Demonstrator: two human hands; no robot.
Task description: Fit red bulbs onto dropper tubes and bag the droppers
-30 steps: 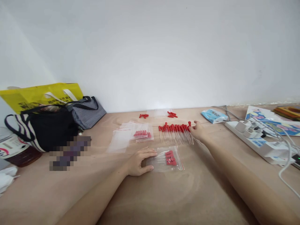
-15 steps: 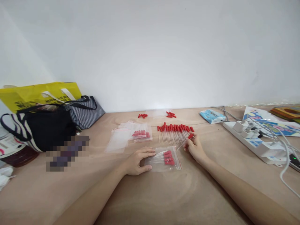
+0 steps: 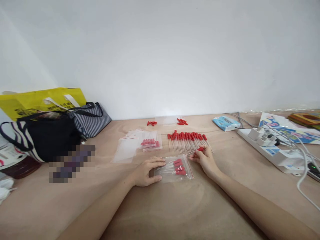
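Observation:
Resting on the left end of a clear zip bag [image 3: 166, 178], my left hand [image 3: 147, 171] has its fingers stretched out and its thumb apart. Several droppers with red rubber bulbs [image 3: 178, 167] lie inside that bag, bulbs toward its red-lined mouth on the right. My right hand [image 3: 205, 161] pinches another dropper [image 3: 200, 149] near its red bulb. Its thin clear tube points left toward the bag's mouth; the tip is hard to make out. Just beyond the right hand, a row of loose droppers [image 3: 186, 136] lies with bulbs facing the wall.
Filled bags [image 3: 150, 142] and flat clear bags [image 3: 125, 150] lie beyond my left hand. Small piles of red bulbs [image 3: 152, 123] sit near the wall. At right are a tissue pack [image 3: 226, 123] and a power strip [image 3: 272, 151] with cables; at left, a black bag [image 3: 52, 136].
My right hand has come slightly lower, bringing the dropper closer to the bag's mouth and tilting it flatter. My left hand stays in place on the bag.

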